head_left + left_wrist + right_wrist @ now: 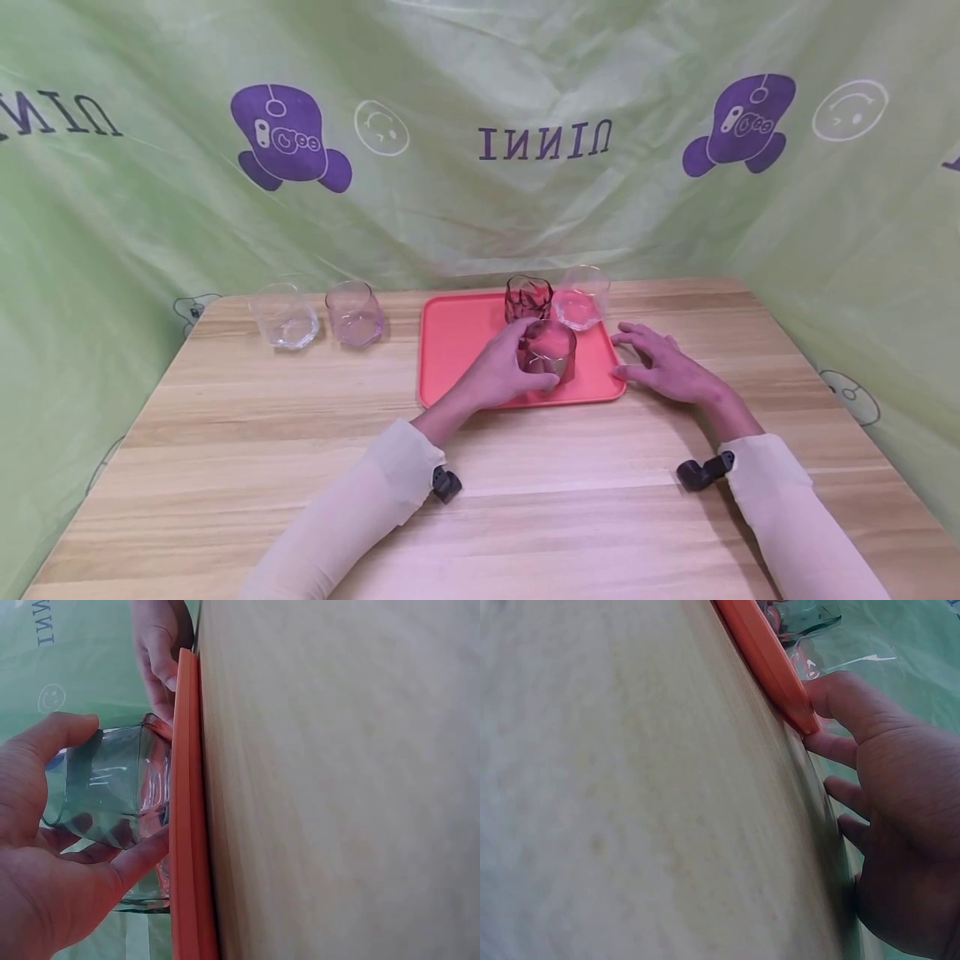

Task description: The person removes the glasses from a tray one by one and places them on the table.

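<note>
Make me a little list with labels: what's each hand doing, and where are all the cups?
left hand: left hand holds the grey glass on the pink tray
right hand: right hand rests flat on the wooden table, thumb touching the tray's corner
also on tray: dark red glass, clear glass
off tray: two clear glasses at far left

We see a smooth, matt, pale wooden worktop [525,500], a matt coral plastic tray [457,350], glossy clear glass tumblers, one smoky [547,350], one dark red [528,298], and a thin, creased green cloth backdrop [480,217].
</note>
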Available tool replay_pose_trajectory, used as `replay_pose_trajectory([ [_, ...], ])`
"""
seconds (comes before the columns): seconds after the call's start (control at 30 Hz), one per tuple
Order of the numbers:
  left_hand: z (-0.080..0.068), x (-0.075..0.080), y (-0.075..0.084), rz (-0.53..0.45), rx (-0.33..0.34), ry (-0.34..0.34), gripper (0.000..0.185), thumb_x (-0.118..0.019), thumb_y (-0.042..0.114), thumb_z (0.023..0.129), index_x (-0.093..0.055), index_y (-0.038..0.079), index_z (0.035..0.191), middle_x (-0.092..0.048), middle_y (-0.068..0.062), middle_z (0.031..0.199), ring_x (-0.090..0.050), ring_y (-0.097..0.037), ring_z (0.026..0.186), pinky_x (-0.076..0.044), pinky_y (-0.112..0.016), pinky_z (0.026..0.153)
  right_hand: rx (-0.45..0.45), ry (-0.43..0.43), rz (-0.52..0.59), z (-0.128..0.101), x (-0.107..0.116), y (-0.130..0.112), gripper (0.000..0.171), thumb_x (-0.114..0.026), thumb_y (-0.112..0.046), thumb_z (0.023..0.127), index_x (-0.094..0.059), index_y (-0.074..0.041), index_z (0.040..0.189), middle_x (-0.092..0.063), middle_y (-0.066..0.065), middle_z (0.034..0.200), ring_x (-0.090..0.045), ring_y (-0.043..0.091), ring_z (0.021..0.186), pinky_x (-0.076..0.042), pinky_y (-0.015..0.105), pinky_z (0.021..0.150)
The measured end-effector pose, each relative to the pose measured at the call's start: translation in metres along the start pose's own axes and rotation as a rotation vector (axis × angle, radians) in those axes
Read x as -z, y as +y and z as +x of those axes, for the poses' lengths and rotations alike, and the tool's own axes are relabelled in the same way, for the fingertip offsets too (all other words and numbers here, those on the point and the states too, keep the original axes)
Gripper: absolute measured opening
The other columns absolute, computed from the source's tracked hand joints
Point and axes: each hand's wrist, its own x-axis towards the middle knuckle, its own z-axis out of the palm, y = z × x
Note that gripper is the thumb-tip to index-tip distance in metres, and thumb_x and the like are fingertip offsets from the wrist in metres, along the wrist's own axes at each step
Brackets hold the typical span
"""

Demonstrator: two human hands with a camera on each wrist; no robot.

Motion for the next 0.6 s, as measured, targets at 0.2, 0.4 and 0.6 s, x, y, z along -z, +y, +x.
replay_pose_trajectory([
  [0.2,0.000,0.000,-0.002,-0.015,-0.004,0.000,0.088,-0.090,0.027,0.080,-0.043,0.013,0.153,-0.055,-0.009,0.144,-0.056,-0.018,0.115,-0.049,-0.036,0.099,0.005,0.003,-0.002,0.000,0.000,0.001,0.055,-0.070,-0.029,0.099,-0.054,-0.003,0.144,-0.028,0.027,0.161,-0.017,0.051,0.149,0.003,0.075,0.114],
  [0.4,-0.004,0.004,-0.003,-0.073,-0.009,0.008,0.082,-0.090,0.026,0.079,-0.047,0.016,0.149,-0.061,-0.007,0.136,-0.062,-0.017,0.106,-0.054,-0.035,0.091,0.005,0.005,0.008,-0.001,0.000,0.002,0.055,-0.071,-0.029,0.099,-0.053,-0.002,0.144,-0.028,0.027,0.160,-0.018,0.052,0.148,0.004,0.075,0.113],
  [0.6,-0.013,0.021,0.005,-0.093,-0.030,0.047,0.077,-0.089,0.026,0.081,-0.049,0.019,0.147,-0.063,-0.003,0.133,-0.060,-0.014,0.105,-0.052,-0.038,0.094,0.003,0.005,0.011,-0.001,0.000,0.002,0.054,-0.070,-0.030,0.099,-0.054,-0.003,0.144,-0.027,0.026,0.161,-0.017,0.051,0.149,0.005,0.074,0.114],
])
